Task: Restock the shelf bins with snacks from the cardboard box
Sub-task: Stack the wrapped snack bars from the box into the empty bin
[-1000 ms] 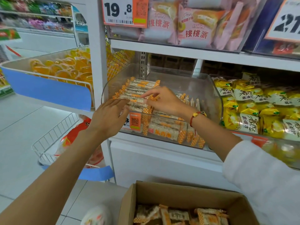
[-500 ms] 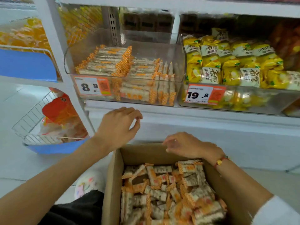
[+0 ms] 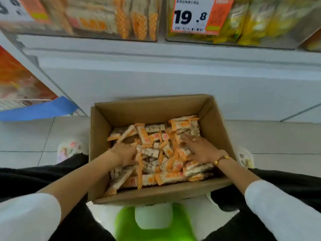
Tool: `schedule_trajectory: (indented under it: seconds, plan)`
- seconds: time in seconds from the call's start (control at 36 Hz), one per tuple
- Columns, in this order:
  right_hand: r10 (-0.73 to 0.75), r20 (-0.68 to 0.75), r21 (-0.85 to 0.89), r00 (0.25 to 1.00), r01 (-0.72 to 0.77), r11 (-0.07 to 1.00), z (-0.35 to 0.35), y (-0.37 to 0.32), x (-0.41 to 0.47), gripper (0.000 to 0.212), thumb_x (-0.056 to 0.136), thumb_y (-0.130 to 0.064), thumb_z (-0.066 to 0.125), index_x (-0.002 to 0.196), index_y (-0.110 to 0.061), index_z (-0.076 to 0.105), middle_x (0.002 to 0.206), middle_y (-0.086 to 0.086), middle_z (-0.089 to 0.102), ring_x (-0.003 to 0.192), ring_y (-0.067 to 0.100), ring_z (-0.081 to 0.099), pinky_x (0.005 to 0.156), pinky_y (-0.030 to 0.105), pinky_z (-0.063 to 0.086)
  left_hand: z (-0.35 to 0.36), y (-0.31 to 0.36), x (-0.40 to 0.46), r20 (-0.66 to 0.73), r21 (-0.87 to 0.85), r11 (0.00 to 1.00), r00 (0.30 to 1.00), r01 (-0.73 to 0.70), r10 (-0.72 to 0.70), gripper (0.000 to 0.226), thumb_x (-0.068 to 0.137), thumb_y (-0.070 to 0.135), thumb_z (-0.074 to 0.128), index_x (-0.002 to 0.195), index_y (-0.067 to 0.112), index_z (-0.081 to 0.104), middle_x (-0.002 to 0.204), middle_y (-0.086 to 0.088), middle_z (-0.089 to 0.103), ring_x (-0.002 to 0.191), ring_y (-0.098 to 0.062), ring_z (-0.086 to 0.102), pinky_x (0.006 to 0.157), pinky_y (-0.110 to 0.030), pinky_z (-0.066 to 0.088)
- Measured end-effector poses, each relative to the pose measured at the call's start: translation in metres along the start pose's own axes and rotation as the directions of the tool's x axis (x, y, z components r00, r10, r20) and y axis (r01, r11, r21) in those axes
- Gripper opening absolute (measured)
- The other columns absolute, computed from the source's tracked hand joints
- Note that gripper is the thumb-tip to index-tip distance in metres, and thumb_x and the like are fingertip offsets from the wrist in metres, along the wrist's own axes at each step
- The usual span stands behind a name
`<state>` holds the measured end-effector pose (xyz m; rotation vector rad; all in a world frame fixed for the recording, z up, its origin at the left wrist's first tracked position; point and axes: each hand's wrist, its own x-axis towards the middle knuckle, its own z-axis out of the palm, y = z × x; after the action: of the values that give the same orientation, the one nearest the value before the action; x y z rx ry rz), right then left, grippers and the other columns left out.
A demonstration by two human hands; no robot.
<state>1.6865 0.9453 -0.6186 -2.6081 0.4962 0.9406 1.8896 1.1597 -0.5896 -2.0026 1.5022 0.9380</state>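
An open cardboard box (image 3: 151, 105) stands on the floor between my knees, about half full of orange-and-white wrapped snack bars (image 3: 152, 178). Both my hands are down inside it. My left hand (image 3: 124, 154) lies on the left side of the pile, its fingertips buried among the wrappers and hidden. My right hand (image 3: 199, 150), with a bracelet at the wrist, rests on the right side of the pile with fingers spread flat. Above, at the top edge, a clear shelf bin (image 3: 111, 20) holds the same bars.
A second clear bin (image 3: 243, 23) with yellow packets and a 19.8 price tag (image 3: 191, 16) sits to the right. The white shelf base runs behind the box. A blue-edged wire basket (image 3: 34, 110) is at left, a green stool (image 3: 152, 226) under me.
The view has tipped down from the shelf to the box. Both hands moved from the bin, past the box rim, down onto the pile of bars.
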Motion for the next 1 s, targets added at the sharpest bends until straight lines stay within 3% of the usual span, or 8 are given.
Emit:
schedule_trajectory:
  seconds: [0.14, 0.28, 0.36, 0.42, 0.56, 0.72, 0.86, 1.0]
  plan:
    - [0.059, -0.065, -0.049, 0.996, -0.062, 0.997, 0.023, 0.005, -0.005, 0.068, 0.096, -0.031, 0.051, 0.152, -0.022, 0.013, 0.15, 0.01, 0.036, 0.139, 0.028, 0.029, 0.106, 0.044, 0.03, 0.019, 0.019, -0.004, 0.139, 0.243, 0.969, 0.987, 0.047, -0.083, 0.068, 0.088, 0.07, 0.04, 0.124, 0.015, 0.053, 0.123, -0.006, 0.06, 0.112, -0.026, 0.056, 0.082, -0.035, 0.045]
    - [-0.016, -0.255, -0.055, 0.967, 0.002, 0.998, 0.0, -0.005, -0.014, 0.044, 0.093, -0.028, 0.058, 0.136, -0.026, 0.051, 0.107, 0.006, 0.067, 0.106, 0.025, 0.059, 0.082, 0.033, 0.041, 0.036, 0.039, -0.012, 0.094, 0.37, 0.926, 0.989, 0.074, -0.117, 0.035, 0.1, 0.023, 0.042, 0.134, 0.015, 0.048, 0.136, -0.004, 0.052, 0.126, -0.024, 0.048, 0.099, -0.036, 0.039]
    - [0.108, -0.364, 0.342, 0.925, 0.025, 0.939, -0.025, -0.016, -0.02, 0.04, 0.093, -0.049, 0.055, 0.12, -0.021, 0.062, 0.073, -0.001, 0.062, 0.073, 0.02, 0.059, 0.066, 0.035, 0.043, 0.025, 0.027, -0.012, 0.074, 0.1, 0.988, 0.99, 0.116, -0.123, 0.032, 0.1, 0.024, 0.041, 0.128, 0.014, 0.051, 0.127, -0.005, 0.057, 0.113, -0.023, 0.056, 0.093, -0.037, 0.045]
    - [0.172, -0.331, 0.68, 0.928, 0.109, 0.725, -0.052, -0.031, -0.026, 0.046, 0.092, -0.057, 0.049, 0.092, -0.013, 0.062, 0.064, 0.009, 0.052, 0.058, 0.021, 0.047, 0.058, 0.032, 0.038, 0.004, 0.015, -0.015, 0.061, -0.254, 0.961, 0.994, 0.108, -0.095, 0.041, 0.098, 0.023, 0.045, 0.137, 0.012, 0.044, 0.134, -0.008, 0.052, 0.112, -0.022, 0.054, 0.094, -0.036, 0.047]
    - [0.052, -0.223, 0.975, 0.974, 0.222, 0.024, -0.116, -0.073, -0.037, 0.04, 0.101, -0.044, 0.033, 0.122, -0.018, 0.053, 0.095, 0.008, 0.071, 0.08, 0.016, 0.068, 0.075, 0.032, 0.055, -0.066, -0.006, -0.045, -0.054, -0.881, 0.472, 0.995, -0.006, -0.088, 0.039, 0.099, 0.018, 0.05, 0.136, 0.012, 0.045, 0.13, -0.009, 0.05, 0.106, -0.022, 0.051, 0.086, -0.036, 0.043]
    - [-0.035, -0.318, 0.944, 0.947, 0.313, -0.1, -0.179, -0.121, -0.053, 0.034, 0.102, -0.034, 0.036, 0.12, -0.008, 0.049, 0.075, 0.009, 0.063, 0.06, 0.018, 0.062, 0.072, 0.034, 0.057, -0.129, -0.051, -0.113, -0.238, -0.958, -0.112, 0.951, -0.263, -0.2, 0.008, 0.091, 0.012, 0.053, 0.086, 0.01, 0.058, 0.062, 0.002, 0.067, 0.054, -0.008, 0.062, 0.053, -0.017, 0.048]
    - [-0.094, -0.4, 0.916, 0.912, 0.402, 0.007, -0.225, -0.155, -0.056, 0.026, 0.098, -0.013, 0.037, 0.123, -0.006, 0.039, 0.074, 0.01, 0.065, 0.054, 0.02, 0.059, 0.058, 0.03, 0.053, -0.179, -0.1, -0.166, -0.475, -0.808, -0.081, 0.728, -0.583, -0.495, 0.019, 0.094, 0.0, 0.049, 0.101, 0.013, 0.061, 0.09, -0.002, 0.062, 0.083, -0.016, 0.058, 0.069, -0.024, 0.046]
    - [-0.093, -0.622, 0.677, 0.778, 0.593, 0.435, -0.275, -0.189, -0.066, 0.017, 0.097, -0.017, 0.055, 0.109, -0.027, 0.052, 0.112, -0.006, 0.061, 0.083, 0.012, 0.065, 0.064, 0.017, 0.053, -0.211, -0.136, -0.203, -0.735, -0.487, 0.2, 0.276, -0.85, -0.619, 0.024, 0.094, 0.003, 0.054, 0.111, 0.02, 0.055, 0.085, 0.013, 0.069, 0.072, 0.003, 0.064, 0.059, -0.013, 0.048]
